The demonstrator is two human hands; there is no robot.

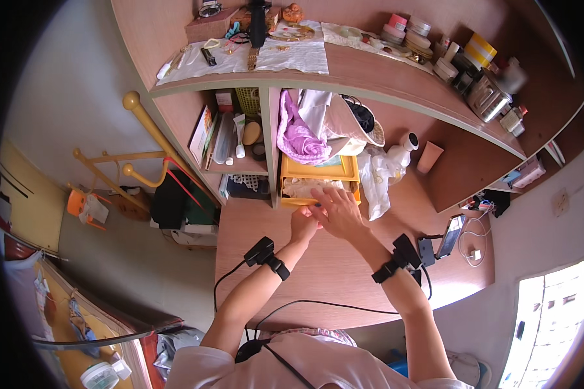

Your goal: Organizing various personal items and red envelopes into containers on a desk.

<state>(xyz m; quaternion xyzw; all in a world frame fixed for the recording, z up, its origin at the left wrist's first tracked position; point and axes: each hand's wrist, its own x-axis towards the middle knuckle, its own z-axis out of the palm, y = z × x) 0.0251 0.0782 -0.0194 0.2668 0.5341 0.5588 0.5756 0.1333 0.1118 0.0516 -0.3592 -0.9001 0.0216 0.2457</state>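
A yellow plastic box (353,194) sits in the open shelf before me, with crumpled whitish material (301,187) inside. Its yellow lid (316,171) leans back behind the opening. My left hand (303,224) is at the box's front edge, fingers curled inward. My right hand (339,210) reaches over the front rim with its fingers stretched towards the left fingertips. A small blue thing (317,205) shows between the two hands; the fingers hide most of it, so which hand holds it is unclear.
Purple cloth (301,138) and a pale hat (353,121) are piled above the box. To its right are a white plastic bag (375,180) and a white bottle (403,150). A phone on a stand (450,236) is at the desk's right. A black cable (321,302) crosses the desk.
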